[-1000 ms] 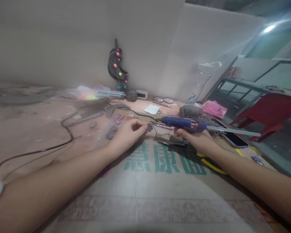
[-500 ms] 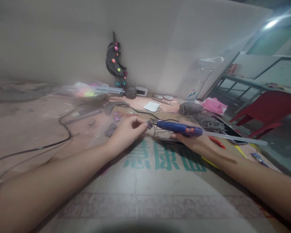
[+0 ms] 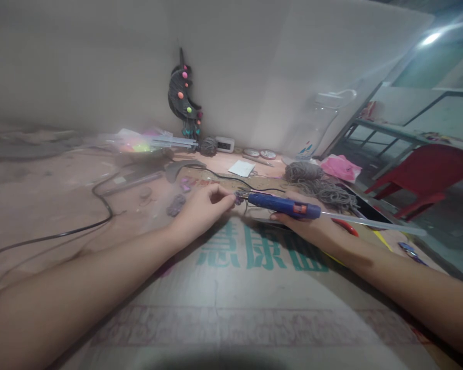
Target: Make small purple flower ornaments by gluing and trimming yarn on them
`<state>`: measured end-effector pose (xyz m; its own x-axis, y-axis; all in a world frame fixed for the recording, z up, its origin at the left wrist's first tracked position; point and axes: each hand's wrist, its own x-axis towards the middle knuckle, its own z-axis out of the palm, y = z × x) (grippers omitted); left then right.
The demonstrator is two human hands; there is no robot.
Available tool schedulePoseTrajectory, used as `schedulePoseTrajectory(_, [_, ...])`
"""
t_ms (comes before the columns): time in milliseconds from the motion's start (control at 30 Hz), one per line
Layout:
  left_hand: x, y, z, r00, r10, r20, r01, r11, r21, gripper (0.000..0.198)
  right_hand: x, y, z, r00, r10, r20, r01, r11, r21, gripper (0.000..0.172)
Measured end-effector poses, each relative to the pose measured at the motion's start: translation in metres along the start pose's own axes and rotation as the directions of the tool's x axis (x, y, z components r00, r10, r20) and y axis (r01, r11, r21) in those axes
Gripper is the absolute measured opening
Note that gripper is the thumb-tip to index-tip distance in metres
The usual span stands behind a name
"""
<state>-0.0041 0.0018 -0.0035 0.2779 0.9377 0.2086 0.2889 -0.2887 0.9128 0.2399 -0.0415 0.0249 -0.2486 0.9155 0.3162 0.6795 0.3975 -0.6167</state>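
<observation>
My right hand (image 3: 304, 221) is wrapped round a blue hot glue gun (image 3: 281, 204), its nozzle pointing left. A long translucent glue stick (image 3: 370, 222) juts from the gun's back end. Between the thumb and fingers of my left hand (image 3: 212, 203) is a small purple-grey piece (image 3: 238, 198), whose exact kind is too small to make out. The nozzle tip meets that piece or sits right beside it. Left of my left hand lie more purple-grey bits (image 3: 175, 204) and a purple piece (image 3: 185, 185).
A decorated crescent (image 3: 179, 95) leans on the wall. Grey yarn (image 3: 304, 172), a pink bag (image 3: 340, 167) and a glass jug (image 3: 318, 126) stand at the back right. A black cord (image 3: 61, 235) crosses the left side. Printed cardboard (image 3: 231, 288) covers the front.
The glue gun's back end has dipped slightly, and its glue stick hangs a little lower. My left hand keeps its pinch in almost the same place.
</observation>
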Motion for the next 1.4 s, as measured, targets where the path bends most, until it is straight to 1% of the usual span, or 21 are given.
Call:
schedulePoseTrajectory(233, [0.0006, -0.0008, -0.0012, 1.0, 0.001, -0.003, -0.001, 1.0, 0.004, 0.023, 0.0017, -0.0036, 0.0016, 0.999, 0.041, -0.019, -0.041, 0.999, 0.027, 0.024])
schedulePoseTrajectory(433, [0.0007, -0.0015, -0.0004, 1.0, -0.001, 0.002, 0.001, 1.0, -0.006, 0.024, 0.0024, -0.0025, 0.0023, 0.999, 0.031, -0.027, -0.031, 1.0, -0.001, 0.022])
schedulePoseTrajectory(667, [0.0005, -0.0011, -0.0001, 1.0, -0.003, 0.004, 0.003, 1.0, -0.011, 0.024, 0.0028, -0.005, 0.0011, 0.999, 0.01, -0.031, -0.011, 0.999, -0.031, 0.026])
schedulePoseTrajectory(867, [0.0006, -0.0002, -0.0006, 1.0, -0.007, 0.006, 0.007, 1.0, -0.003, 0.024, 0.0032, -0.0071, -0.0004, 0.999, 0.034, -0.024, -0.034, 0.999, -0.038, 0.027])
schedulePoseTrajectory(967, [0.0, 0.0007, -0.0006, 1.0, -0.001, 0.007, 0.001, 1.0, -0.009, 0.024, 0.003, -0.0059, -0.0009, 0.999, 0.033, -0.024, -0.035, 0.996, -0.078, 0.027])
schedulePoseTrajectory(1100, [-0.0007, 0.0024, 0.0001, 1.0, -0.007, 0.003, 0.007, 1.0, -0.012, 0.023, 0.0028, -0.0035, -0.0011, 0.995, 0.085, -0.048, -0.093, 0.979, -0.184, 0.023])
schedulePoseTrajectory(1167, [-0.0008, 0.0028, 0.0004, 1.0, -0.007, 0.002, 0.007, 1.0, -0.014, 0.023, 0.0028, -0.0025, -0.0009, 0.994, 0.094, -0.057, -0.103, 0.972, -0.209, 0.022])
schedulePoseTrajectory(1400, [0.0006, -0.0005, -0.0006, 1.0, -0.014, 0.005, 0.014, 1.0, -0.021, 0.023, 0.0019, 0.0017, 0.0004, 0.998, 0.028, -0.057, -0.039, 0.979, -0.202, 0.022])
